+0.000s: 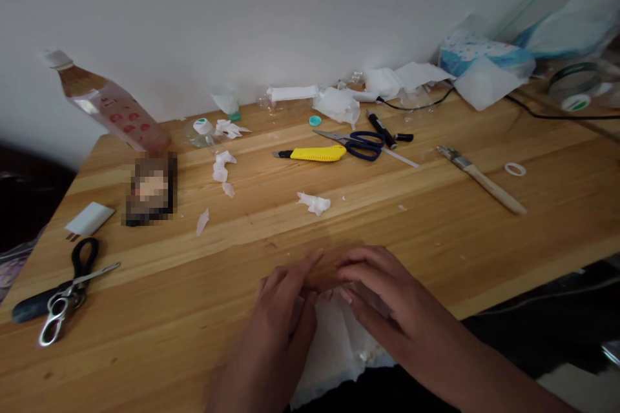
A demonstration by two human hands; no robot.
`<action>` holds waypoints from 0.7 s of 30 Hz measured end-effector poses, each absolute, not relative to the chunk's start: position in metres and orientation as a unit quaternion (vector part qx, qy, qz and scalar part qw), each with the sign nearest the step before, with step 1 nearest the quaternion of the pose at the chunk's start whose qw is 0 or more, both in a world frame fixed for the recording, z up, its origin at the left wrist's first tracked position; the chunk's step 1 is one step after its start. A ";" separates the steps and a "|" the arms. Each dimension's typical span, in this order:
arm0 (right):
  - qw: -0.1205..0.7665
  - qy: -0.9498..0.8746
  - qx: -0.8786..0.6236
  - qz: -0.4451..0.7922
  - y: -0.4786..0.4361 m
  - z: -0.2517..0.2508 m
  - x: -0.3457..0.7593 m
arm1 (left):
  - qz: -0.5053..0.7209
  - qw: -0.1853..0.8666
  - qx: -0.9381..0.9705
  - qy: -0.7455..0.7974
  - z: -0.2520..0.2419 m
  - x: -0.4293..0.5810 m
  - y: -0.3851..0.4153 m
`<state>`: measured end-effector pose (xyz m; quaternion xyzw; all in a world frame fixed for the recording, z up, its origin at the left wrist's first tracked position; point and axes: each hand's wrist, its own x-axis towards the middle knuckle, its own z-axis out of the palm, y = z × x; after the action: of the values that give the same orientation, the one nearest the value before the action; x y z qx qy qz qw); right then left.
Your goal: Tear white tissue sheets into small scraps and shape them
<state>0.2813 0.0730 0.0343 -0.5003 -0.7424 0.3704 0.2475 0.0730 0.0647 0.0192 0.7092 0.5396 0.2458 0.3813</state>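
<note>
Near the table's front edge, my left hand (283, 310) lies low, its index finger stretched forward and its thumb apart from it. Opposite it, my right hand (394, 300) curves inward with fingers bent and the thumb spaced from them. Between and beneath both hands is a thin, whitish, crumpled sheet (332, 339) reaching down over the edge; whether it is tissue or plastic I cannot tell. The right thumb tip is at the sheet's upper part. Beyond the hands lies a small crumpled white scrap (314, 203).
A yellow utility knife (317, 153), blue-handled scissors (363, 144), a black pen (380, 128), a paintbrush (484, 184) and a white ring (515, 169) lie farther back. At left are a pink bottle (116, 110), a pixelated item (151, 188), a white charger (90, 218) and a keychain (68, 300).
</note>
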 end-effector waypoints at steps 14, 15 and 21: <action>0.216 -0.748 -0.480 0.403 0.076 0.027 0.278 | 0.291 0.371 0.717 0.514 0.012 0.072 0.067; 0.219 -0.748 -0.480 0.402 0.076 0.027 0.277 | 0.291 0.372 0.715 0.516 0.012 0.072 0.067; 0.225 -0.748 -0.480 0.400 0.077 0.027 0.276 | 0.291 0.389 0.702 0.521 0.012 0.072 0.068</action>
<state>0.2758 0.0772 0.0273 -0.4799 -0.7477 0.4000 0.2250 0.0716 0.0676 0.0123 0.7021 0.5209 0.2908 0.3887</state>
